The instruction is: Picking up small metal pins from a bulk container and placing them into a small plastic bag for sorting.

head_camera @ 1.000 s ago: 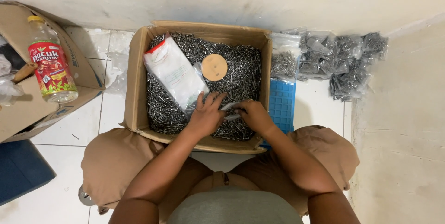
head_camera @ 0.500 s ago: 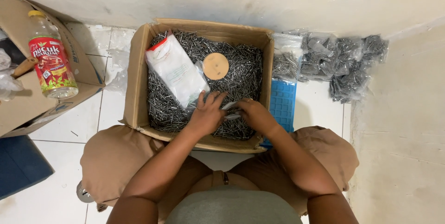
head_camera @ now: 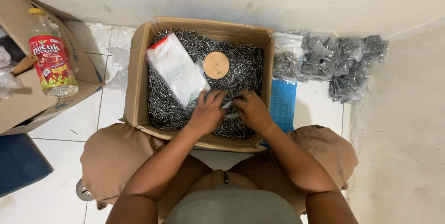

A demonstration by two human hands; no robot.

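Both hands work inside the cardboard box (head_camera: 139, 75), low over its heap of thin grey steel nails (head_camera: 241, 66). Left hand (head_camera: 207, 112) lies half-curled with fingers spread on the nails, touching the lower end of a glossy white plastic packet (head_camera: 176, 68). Right hand (head_camera: 250, 110) is cupped, fingertips pinching what seems a small clear bag; its grip is partly hidden. Beyond the hands, a round tan disc (head_camera: 216, 64) rests flat on the nails.
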